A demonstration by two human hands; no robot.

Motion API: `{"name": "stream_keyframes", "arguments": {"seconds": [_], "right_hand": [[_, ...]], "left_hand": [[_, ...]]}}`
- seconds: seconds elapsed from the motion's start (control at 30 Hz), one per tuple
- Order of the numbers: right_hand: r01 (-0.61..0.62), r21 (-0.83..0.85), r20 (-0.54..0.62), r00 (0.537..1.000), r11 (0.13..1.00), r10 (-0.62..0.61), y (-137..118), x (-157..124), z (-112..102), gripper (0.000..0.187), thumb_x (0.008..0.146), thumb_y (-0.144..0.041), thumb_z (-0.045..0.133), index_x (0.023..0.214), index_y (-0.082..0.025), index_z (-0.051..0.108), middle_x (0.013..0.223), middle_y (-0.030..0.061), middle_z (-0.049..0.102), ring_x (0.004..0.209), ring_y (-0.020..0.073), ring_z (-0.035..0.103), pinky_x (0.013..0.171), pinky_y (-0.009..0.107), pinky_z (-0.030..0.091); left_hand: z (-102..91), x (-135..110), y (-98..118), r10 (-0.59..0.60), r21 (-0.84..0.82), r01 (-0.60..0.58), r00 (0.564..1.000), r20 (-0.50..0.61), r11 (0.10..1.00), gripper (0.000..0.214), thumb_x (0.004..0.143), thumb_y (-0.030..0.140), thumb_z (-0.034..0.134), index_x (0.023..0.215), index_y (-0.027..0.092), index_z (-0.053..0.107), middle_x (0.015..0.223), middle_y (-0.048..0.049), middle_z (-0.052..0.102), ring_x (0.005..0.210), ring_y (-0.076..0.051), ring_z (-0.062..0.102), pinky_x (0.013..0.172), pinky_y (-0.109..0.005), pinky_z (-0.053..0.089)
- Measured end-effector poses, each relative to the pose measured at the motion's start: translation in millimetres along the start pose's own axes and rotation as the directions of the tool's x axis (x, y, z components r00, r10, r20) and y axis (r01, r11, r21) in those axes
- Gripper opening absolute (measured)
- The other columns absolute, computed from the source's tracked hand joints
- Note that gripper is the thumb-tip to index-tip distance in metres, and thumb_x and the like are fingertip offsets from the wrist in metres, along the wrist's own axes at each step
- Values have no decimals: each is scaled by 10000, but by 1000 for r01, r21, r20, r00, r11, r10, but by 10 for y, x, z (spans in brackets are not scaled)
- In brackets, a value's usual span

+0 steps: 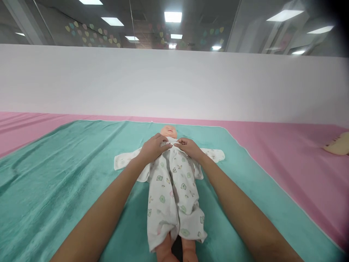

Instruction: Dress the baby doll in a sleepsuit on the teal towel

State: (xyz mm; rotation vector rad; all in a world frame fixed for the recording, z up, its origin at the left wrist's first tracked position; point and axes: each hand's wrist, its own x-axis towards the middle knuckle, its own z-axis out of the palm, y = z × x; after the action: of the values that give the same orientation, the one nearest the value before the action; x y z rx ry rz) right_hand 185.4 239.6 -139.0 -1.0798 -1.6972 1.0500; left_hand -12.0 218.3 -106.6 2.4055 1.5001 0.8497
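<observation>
A baby doll (169, 131) lies on its back, head away from me, its bare lower legs showing at the near end. White printed baby pants (174, 196) with green animal figures cover its legs and belly. Over its chest and arms is a white printed top (214, 154) with both sleeves spread out sideways. My left hand (156, 147) pinches the pants' waistband at the doll's chest. Opposite it, my right hand (188, 147) pinches the same waistband, fingertips close to the left ones. The cloth between the fingertips is partly hidden.
A teal blanket (68, 189) lies under the doll, over a pink sheet (294, 163). Behind them stands a low white wall (174, 83) with glass panels above. At the right edge is a beige object (338, 144), partly cut off.
</observation>
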Motion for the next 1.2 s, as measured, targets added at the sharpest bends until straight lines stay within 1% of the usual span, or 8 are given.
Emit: {"name": "stream_keyframes", "arguments": {"seconds": [0.2, 0.37, 0.47, 0.57, 0.77, 0.83, 1.03, 1.2], "right_hand": [[120, 144, -139, 985, 982, -99, -59, 47, 106, 298, 777, -504, 504, 742, -209, 488, 615, -43, 404, 564, 101, 352, 549, 225, 309], [40, -19, -278, 960, 999, -44, 98, 89, 141, 295, 786, -488, 485, 722, -202, 504, 688, -15, 473, 653, 131, 413, 615, 249, 341], [10, -158, -303, 951, 987, -58, 163, 87, 123, 305, 785, -487, 481, 689, -198, 498, 694, -13, 490, 669, 138, 429, 636, 258, 342], [-5, -124, -282, 959, 992, -30, 205, 72, 109, 330, 777, -515, 483, 698, -196, 515, 719, -12, 516, 691, 139, 451, 651, 255, 353], [-4, -6, -264, 964, 1000, 2, 288, 46, 112, 337, 764, -521, 491, 690, -193, 516, 699, -14, 501, 685, 135, 432, 644, 241, 356], [8, 10, -240, 971, 1000, -5, 271, 33, 104, 327, 769, -513, 493, 706, -193, 527, 712, -15, 508, 692, 133, 439, 652, 239, 356], [76, -113, -27, 996, 991, -80, -14, 6, 53, 305, 753, -492, 536, 766, -188, 566, 700, -22, 501, 660, 122, 416, 613, 233, 326], [201, -144, -34, 978, 969, -208, -219, -16, 122, 220, 785, -420, 524, 759, -202, 526, 683, -39, 446, 633, 106, 375, 621, 234, 318]], "left_hand": [[48, 60, -44, 6, 48, -3, 998, -65, 999, 166, 780, 174, 449, 856, 217, 590, 900, -45, 585, 788, -201, 519, 648, -283, 322], [-21, 74, -166, -277, -194, 264, 960, -44, 945, 114, 642, 101, 469, 586, 196, 497, 574, -4, 482, 596, -172, 452, 563, -280, 271], [-136, 8, -210, -361, -531, 424, 905, 224, 733, 81, 631, 162, 528, 569, 186, 480, 524, 18, 427, 535, -146, 435, 523, -268, 280], [-207, -67, -232, -177, -769, 483, 874, 453, 419, 116, 653, 252, 609, 677, 164, 538, 634, -11, 508, 594, -155, 491, 546, -275, 359], [-250, -69, -367, -176, -953, 283, 949, 261, 112, 209, 698, 317, 648, 656, 181, 494, 620, 20, 456, 584, -104, 459, 616, -265, 420], [-278, -57, -373, -198, -960, 215, 964, 179, 181, 209, 702, 315, 650, 657, 185, 492, 625, 27, 458, 602, -99, 457, 665, -274, 425], [-144, -5, -92, -189, -584, 257, 966, 176, 770, 248, 667, 415, 666, 721, 180, 607, 725, -11, 550, 662, -138, 467, 614, -261, 349], [-66, 25, 19, -155, -536, 218, 975, 161, 815, 301, 611, 424, 708, 737, 187, 570, 726, 9, 504, 666, -128, 439, 592, -245, 323]]}}
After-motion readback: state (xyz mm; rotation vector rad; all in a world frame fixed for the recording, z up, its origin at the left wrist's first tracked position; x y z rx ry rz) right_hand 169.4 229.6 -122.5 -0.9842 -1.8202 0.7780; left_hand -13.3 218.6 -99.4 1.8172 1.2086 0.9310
